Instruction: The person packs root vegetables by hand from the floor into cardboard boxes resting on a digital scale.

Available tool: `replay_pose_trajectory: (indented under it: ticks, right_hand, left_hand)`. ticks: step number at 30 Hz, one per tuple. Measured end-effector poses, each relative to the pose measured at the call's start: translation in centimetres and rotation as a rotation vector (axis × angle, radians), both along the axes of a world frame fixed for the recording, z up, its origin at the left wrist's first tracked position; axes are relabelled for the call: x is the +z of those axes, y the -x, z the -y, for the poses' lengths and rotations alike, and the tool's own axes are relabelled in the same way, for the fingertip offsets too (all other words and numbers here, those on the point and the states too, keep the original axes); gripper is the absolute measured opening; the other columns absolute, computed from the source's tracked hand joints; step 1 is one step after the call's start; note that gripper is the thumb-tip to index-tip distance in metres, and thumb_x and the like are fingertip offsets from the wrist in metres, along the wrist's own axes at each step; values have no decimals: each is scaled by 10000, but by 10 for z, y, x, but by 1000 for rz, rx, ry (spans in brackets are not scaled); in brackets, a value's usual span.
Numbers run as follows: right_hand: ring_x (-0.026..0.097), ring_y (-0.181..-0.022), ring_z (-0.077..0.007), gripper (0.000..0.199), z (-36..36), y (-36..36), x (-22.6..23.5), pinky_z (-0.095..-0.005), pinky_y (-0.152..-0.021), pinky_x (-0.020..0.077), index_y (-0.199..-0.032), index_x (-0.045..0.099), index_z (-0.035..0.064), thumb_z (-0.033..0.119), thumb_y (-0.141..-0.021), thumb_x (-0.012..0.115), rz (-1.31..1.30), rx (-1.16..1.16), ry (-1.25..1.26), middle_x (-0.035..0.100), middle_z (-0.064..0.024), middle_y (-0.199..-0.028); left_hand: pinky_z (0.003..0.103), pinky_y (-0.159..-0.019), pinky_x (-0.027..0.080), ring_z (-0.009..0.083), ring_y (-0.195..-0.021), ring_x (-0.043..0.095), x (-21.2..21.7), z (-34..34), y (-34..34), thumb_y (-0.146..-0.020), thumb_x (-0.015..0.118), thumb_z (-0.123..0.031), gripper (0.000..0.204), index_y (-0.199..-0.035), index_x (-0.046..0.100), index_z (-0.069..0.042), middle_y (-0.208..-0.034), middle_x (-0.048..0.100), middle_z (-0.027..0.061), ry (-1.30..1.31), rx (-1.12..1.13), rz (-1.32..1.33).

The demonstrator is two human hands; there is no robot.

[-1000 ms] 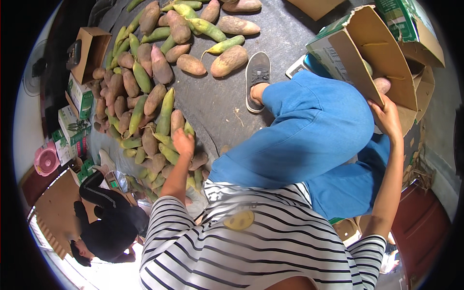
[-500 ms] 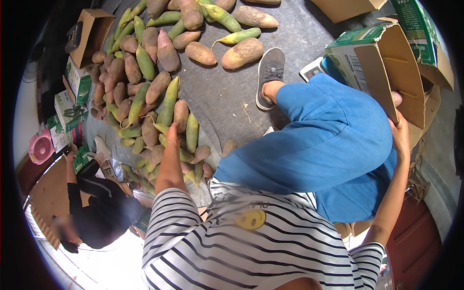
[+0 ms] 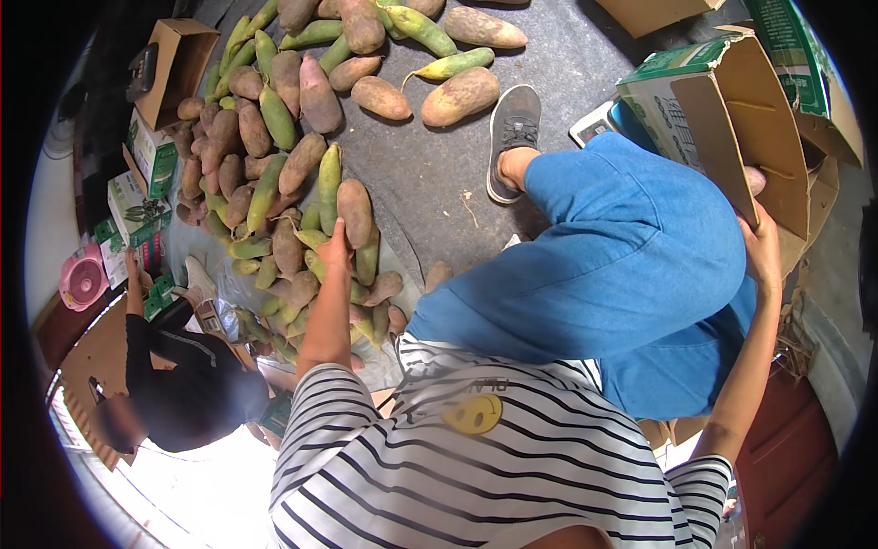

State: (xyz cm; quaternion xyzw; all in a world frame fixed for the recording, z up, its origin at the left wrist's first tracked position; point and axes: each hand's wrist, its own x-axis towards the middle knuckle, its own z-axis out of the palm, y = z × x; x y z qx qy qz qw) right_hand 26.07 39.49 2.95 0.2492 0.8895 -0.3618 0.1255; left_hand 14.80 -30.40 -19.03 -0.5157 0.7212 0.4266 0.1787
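Note:
My left hand (image 3: 337, 249) grips the lower end of a reddish-brown radish (image 3: 354, 212), which stands upright at the edge of the pile. Part of the fingers is hidden behind it. Around it lie long green radishes (image 3: 330, 186) and more reddish-brown ones (image 3: 302, 165). On the right, my right hand (image 3: 761, 245) is closed on the edge of an open cardboard box (image 3: 752, 119) that is tipped on its side. One roundish pinkish root (image 3: 754, 180) shows inside that box.
A scale (image 3: 594, 125) with a pale rim lies beside the box. More cartons (image 3: 819, 82) stand at the far right and along the left. At the lower left a co-worker in black (image 3: 197, 389) bends near a pink fan (image 3: 84, 277). My shoe (image 3: 515, 137) rests on the dark ground sheet.
The reddish-brown radish at my left hand has risen slightly and now stands out from the pile. My right hand stays on the box edge. The co-worker has shifted a little.

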Motion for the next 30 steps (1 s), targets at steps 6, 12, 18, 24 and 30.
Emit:
replay_pose_trajectory:
  ticks: [6, 12, 18, 24, 30]
  right_hand:
    - [589, -881, -154, 284, 2, 0, 0, -287, -813, 449, -1101, 585, -7, 106, -841, 612, -6, -9, -8, 652, -115, -960]
    - [593, -892, -158, 298, 4, 2, 4, -283, -823, 447, -1116, 584, 0, 108, -840, 618, 17, 16, -42, 654, -117, -981]
    - [589, -925, -150, 305, 4, 1, 3, -284, -841, 445, -1125, 580, -1, 92, -838, 620, 28, -13, -10, 653, -101, -1004]
    - [586, -932, -146, 313, -1, -2, -2, -276, -852, 440, -1132, 575, -9, 84, -836, 623, 6, 0, -38, 649, -96, -1022]
    - [589, -939, -150, 312, 3, 0, 3, -277, -846, 441, -1131, 580, 1, 78, -832, 624, 37, -27, -54, 649, -100, -1020]
  left_hand:
    - [264, -583, 461, 138, -680, 553, 2, -76, 14, -844, 603, -409, 382, -932, 620, -38, -799, 614, 77, -539, -50, -149]
    - [415, -870, 436, 388, -987, 562, -15, -15, 48, -743, 681, -304, 496, -1060, 564, 60, -1040, 595, 251, 538, -725, -199]
    - [368, -977, 373, 341, -1156, 489, -37, 18, 70, -689, 717, -273, 782, -1299, 367, 69, -1240, 493, 258, 349, -647, -46]
    - [377, -945, 404, 341, -1152, 492, -19, 8, 88, -679, 730, -267, 720, -1242, 434, 70, -1203, 525, 252, 322, -715, 158]
    - [409, -902, 431, 379, -1097, 504, -18, -17, 87, -653, 768, -387, 684, -1176, 506, -33, -1125, 539, 238, 368, -797, 103]
